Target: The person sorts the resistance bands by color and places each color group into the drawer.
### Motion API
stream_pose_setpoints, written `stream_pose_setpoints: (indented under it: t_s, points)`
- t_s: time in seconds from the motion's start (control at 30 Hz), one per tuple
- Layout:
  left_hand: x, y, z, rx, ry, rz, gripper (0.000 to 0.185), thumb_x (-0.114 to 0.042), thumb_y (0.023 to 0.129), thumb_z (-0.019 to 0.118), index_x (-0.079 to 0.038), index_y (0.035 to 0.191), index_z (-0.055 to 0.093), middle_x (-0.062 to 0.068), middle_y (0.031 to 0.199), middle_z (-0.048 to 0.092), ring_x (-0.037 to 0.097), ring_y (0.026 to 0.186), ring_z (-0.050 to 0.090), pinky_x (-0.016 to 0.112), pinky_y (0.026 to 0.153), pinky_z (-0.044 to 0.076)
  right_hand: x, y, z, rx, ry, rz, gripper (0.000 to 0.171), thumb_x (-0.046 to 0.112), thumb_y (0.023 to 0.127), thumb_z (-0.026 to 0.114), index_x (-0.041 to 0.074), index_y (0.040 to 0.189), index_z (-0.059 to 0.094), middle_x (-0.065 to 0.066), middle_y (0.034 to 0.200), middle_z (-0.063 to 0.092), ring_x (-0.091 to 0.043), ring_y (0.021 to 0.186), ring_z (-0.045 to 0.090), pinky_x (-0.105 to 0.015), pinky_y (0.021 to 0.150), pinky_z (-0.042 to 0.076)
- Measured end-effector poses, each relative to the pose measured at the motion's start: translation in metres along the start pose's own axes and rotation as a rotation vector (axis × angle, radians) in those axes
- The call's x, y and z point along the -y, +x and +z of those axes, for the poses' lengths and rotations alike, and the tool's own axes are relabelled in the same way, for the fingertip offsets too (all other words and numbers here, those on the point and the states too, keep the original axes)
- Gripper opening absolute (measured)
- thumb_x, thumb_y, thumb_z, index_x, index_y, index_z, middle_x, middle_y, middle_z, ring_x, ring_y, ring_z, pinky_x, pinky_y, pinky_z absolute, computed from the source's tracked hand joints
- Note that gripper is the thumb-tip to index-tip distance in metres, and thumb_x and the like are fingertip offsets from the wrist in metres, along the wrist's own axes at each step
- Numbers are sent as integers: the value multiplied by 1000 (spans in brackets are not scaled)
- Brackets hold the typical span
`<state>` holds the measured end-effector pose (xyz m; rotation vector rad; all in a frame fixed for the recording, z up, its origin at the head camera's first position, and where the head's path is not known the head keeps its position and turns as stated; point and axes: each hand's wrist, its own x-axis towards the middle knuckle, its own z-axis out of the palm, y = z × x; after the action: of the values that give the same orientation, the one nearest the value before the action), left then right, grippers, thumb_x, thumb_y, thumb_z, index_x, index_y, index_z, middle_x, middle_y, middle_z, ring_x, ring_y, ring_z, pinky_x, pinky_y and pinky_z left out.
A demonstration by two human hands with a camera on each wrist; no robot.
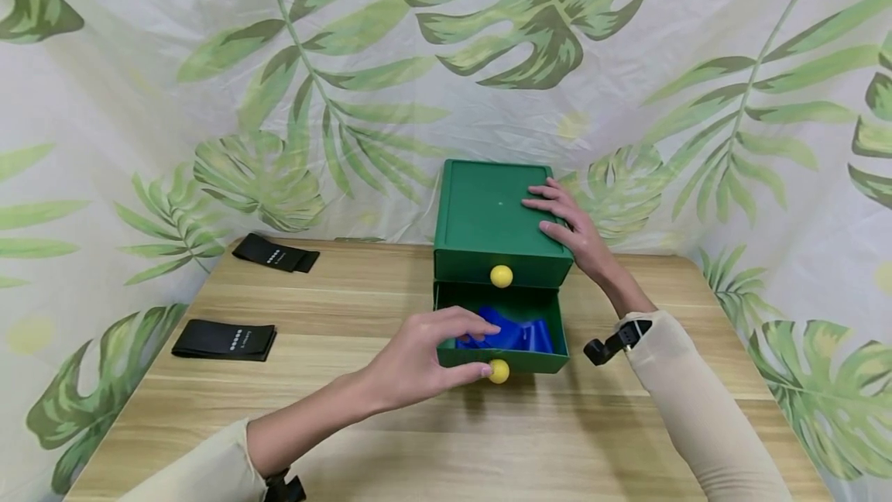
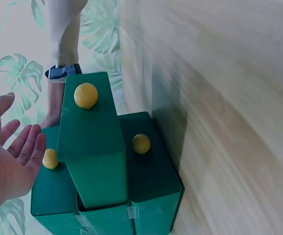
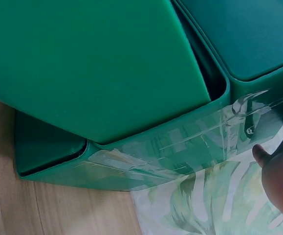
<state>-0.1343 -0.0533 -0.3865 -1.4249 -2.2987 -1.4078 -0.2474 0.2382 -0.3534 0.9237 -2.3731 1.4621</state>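
Observation:
A green drawer unit (image 1: 498,208) stands at the back of the table, its middle drawer (image 1: 543,364) pulled out. Inside that drawer lies a glossy blue item (image 1: 536,335), partly hidden by my left fingers. My left hand (image 1: 425,355) is over the drawer front, thumb overlapping its yellow knob (image 1: 499,372) in the head view. In the left wrist view, the left hand (image 2: 9,156) has extended, slightly bent fingers around nothing, beside the drawer. My right hand (image 1: 578,231) rests on the unit's top right edge; in the right wrist view, the right hand (image 3: 280,171) is at its side.
Two folded black straps (image 1: 224,340) with white print lie on the left side of the wooden table (image 1: 334,285). Clear tape (image 3: 175,152) runs along the unit's side. The top drawer's yellow knob (image 1: 501,276) sits above the pulled-out drawer. A leaf-print cloth (image 1: 390,122) hangs behind.

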Motion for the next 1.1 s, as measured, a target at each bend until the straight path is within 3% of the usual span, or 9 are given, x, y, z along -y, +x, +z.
stream_pose_setpoints:
  t_s: [0.23, 0.57, 1.1]
  points:
    - [-6, -13, 10, 63, -37, -29, 40, -29, 86, 76, -14, 122, 67, 0, 113, 69, 6, 97, 64, 23, 83, 55, 0, 0, 0, 4, -5, -10, 38, -3, 94, 48, -11, 130, 55, -30, 147, 36, -43, 147, 7, -59, 118, 2]
    - [-3, -28, 25, 138, -46, -221, 44, -32, 86, 76, -13, 124, 65, -3, 110, 71, -1, 91, 65, 19, 79, 55, -3, 0, 0, 1, 3, -5, 39, -4, 93, 47, -12, 131, 54, -31, 147, 36, -44, 147, 7, -59, 118, 1]
    - [17, -39, 49, 83, -96, -318, 48, -33, 88, 74, -23, 132, 58, -3, 114, 70, 3, 91, 68, 20, 72, 57, -4, -1, 1, -5, 19, 0, 38, 0, 97, 45, -9, 132, 55, -28, 148, 36, -41, 148, 6, -57, 118, -1]
